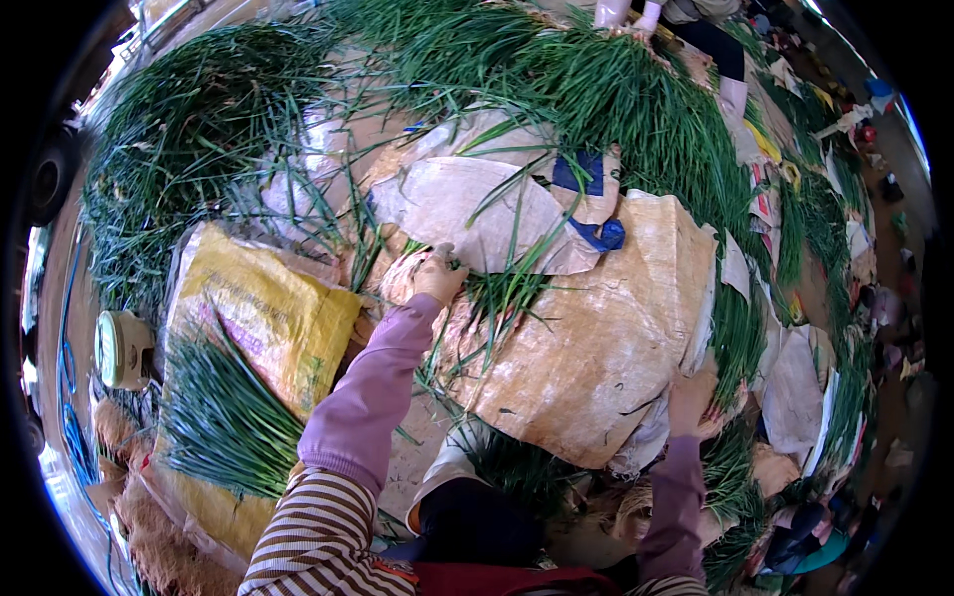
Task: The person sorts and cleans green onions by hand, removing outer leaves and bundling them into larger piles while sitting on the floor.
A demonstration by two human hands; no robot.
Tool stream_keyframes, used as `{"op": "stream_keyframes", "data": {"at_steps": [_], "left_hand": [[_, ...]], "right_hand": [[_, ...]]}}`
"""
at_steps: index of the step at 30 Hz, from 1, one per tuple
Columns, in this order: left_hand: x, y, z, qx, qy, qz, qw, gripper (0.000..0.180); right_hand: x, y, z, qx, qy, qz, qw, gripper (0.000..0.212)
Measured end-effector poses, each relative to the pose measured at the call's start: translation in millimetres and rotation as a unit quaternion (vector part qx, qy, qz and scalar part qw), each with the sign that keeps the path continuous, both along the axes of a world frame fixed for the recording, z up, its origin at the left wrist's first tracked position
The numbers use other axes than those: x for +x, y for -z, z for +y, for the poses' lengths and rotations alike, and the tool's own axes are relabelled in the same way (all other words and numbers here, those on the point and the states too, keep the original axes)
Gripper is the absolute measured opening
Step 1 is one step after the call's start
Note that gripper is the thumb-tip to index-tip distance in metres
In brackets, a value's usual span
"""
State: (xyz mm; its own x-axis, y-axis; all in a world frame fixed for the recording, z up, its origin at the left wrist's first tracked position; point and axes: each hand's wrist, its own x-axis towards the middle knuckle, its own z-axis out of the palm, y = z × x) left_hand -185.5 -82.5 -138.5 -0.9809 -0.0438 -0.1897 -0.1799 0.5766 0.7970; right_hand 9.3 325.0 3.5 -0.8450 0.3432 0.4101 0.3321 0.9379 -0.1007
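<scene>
My left hand [437, 276] is closed at the middle of the work area, where pale pinkish stalk ends and loose green onions [502, 298] lie around its fingers. Stretched out to the right, my right hand [693, 397] is at the edge of a large tan woven sack [586, 338], by the pale root ends of a thick row of green onions [735, 348]. Its fingertips are partly hidden. A whitish sack piece [477, 209] lies just beyond my left hand, with some loose green leaves across it.
A yellow sack [268, 298] lies at left with a neat green onion bunch [224, 407] on it. Beside it stands a pale lidded bucket [121, 350]. Green onion heaps [199, 129] spread across the far side. Another person's gloved hands [646, 18] work at the top.
</scene>
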Motion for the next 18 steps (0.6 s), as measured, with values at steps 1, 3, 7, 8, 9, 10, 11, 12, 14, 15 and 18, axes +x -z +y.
{"op": "stream_keyframes", "data": {"at_steps": [1,3,7,8,9,10,11,12,14,15,18], "left_hand": [[-7.3,10.1,10.1,0.012,-0.029,-0.025,0.999,0.053],[-12.5,9.0,34.2,0.022,-0.050,-0.076,0.996,0.049],[10.5,-2.6,61.2,-0.042,-0.053,0.036,0.997,0.063],[20.4,-4.5,69.0,-0.055,-0.031,0.092,0.994,0.071],[32.3,-2.3,72.8,-0.071,-0.013,0.143,0.987,0.078],[47.5,-0.4,73.6,-0.042,0.009,0.117,0.992,0.080],[60.2,-2.7,80.8,-0.008,0.032,0.092,0.995,0.081],[70.1,-8.8,92.4,-0.009,0.057,0.123,0.991,0.082],[82.0,-4.2,110.8,-0.035,0.128,0.181,0.975,0.083],[85.1,24.5,112.7,-0.121,0.195,0.159,0.960,0.079],[152.3,28.4,96.0,-0.228,0.320,0.115,0.912,0.074]], "right_hand": [[-5.9,-11.6,-14.1,0.017,0.007,0.038,0.999,0.036],[-29.2,-31.9,-33.7,-0.196,-0.036,0.064,0.978,0.043],[-127.7,22.0,-45.0,-0.360,-0.092,-0.088,0.924,0.046],[-161.0,57.4,-44.2,-0.492,-0.028,-0.114,0.863,0.041],[-187.9,83.7,-50.5,-0.614,0.033,-0.141,0.776,0.037],[-204.2,92.9,-73.3,-0.673,0.077,-0.133,0.724,0.034],[-214.1,98.0,-87.1,-0.723,0.122,-0.122,0.670,0.030],[-220.9,112.7,-84.7,-0.697,0.065,-0.046,0.713,0.029],[-224.5,134.9,-81.5,-0.616,-0.045,0.098,0.781,0.027],[-214.7,131.2,-81.0,-0.638,-0.090,0.105,0.757,0.025],[-147.4,26.2,-115.0,-0.680,-0.182,0.077,0.707,0.020]]}}
